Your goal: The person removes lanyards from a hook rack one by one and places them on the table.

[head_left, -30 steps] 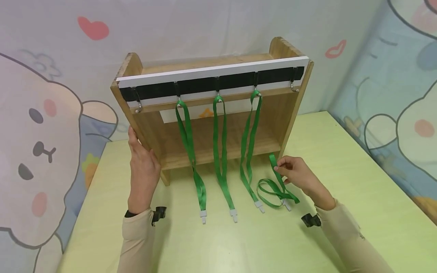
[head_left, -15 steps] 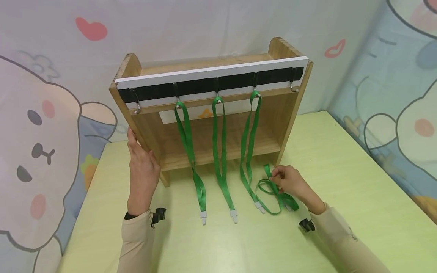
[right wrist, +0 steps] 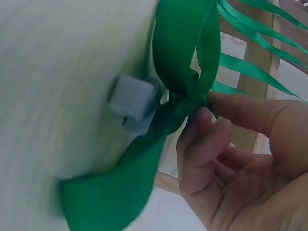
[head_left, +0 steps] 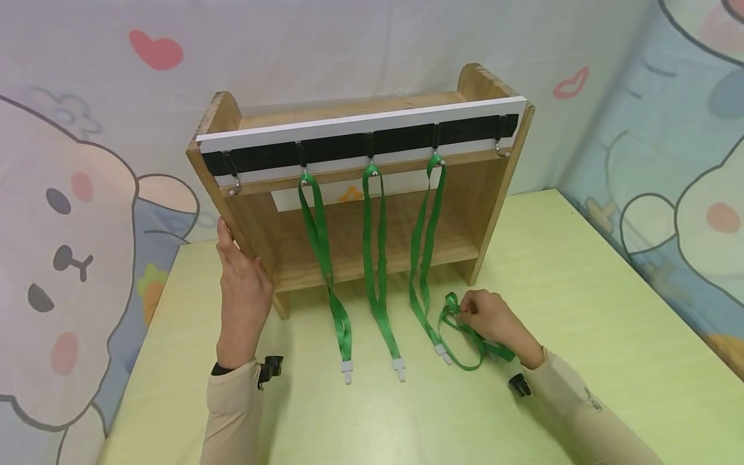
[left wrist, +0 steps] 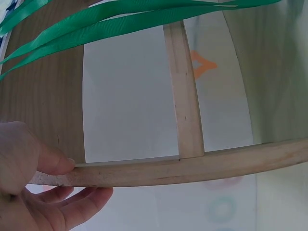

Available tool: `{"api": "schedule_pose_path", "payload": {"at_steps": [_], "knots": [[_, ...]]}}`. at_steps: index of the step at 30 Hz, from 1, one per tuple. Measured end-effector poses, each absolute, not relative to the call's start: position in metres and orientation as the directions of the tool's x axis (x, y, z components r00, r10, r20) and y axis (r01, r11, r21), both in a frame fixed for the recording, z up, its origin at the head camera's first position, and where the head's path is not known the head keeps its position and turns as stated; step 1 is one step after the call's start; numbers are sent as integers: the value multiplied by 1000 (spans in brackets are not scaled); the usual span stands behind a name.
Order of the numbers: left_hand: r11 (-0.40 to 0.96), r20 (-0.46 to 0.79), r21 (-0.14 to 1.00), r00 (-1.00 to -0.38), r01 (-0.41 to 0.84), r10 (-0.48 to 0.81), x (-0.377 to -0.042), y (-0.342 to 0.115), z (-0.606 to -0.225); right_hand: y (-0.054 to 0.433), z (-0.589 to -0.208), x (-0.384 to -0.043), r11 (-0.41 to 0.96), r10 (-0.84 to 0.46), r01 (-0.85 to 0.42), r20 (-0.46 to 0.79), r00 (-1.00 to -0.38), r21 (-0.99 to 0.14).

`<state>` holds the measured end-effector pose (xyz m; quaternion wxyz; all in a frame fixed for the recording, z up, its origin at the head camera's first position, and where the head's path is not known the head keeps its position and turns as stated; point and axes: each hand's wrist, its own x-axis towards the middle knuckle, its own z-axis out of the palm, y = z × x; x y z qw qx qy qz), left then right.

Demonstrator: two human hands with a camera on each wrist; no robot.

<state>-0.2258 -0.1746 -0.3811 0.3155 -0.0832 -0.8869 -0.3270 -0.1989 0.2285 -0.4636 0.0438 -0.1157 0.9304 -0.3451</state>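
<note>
Pinching a loose green lanyard [right wrist: 115, 187] between thumb and fingers, the right hand [head_left: 488, 316] is low over the counter [head_left: 383, 426], in front of the right foot of a wooden rack [head_left: 349, 248]. The ribbon is flat, smooth and bunched where it is gripped: a wide loop stands above the fingertips, a broad fold spreads below, and a thin curve bends toward the clip of its neighbour. Its pale grey clip [right wrist: 132, 98] shows blurred behind the folds. Three matching lanyards [head_left: 382, 310] hang from the rack's middle hooks, their clips reaching out over the counter.

At the rack's left side, the left hand [head_left: 244, 290] grips the panel edge, thumb inside and fingers outside.

Room opens right of the right hand, toward the counter's far-right edge along the patterned backdrop [head_left: 407, 39], and in front between both forearms; leftward, the nearest hanging lanyard sits close beside.
</note>
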Motion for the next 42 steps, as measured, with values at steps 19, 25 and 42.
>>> {"api": "schedule_pose_path", "payload": {"at_steps": [19,25,42], "knots": [[765,638,522,-768,378,-57,-225,-177,-383,226,-424,-201,720,-231,-330,238,-943,-611],[763,650,516,-758,389,-53,-226,-177,-383,216,-397,-205,708,-173,-421,438,-882,-568],[757,669,498,-742,422,-27,-226,-179,-381,185,-352,-227,547,141,-580,749,-647,-604]]}}
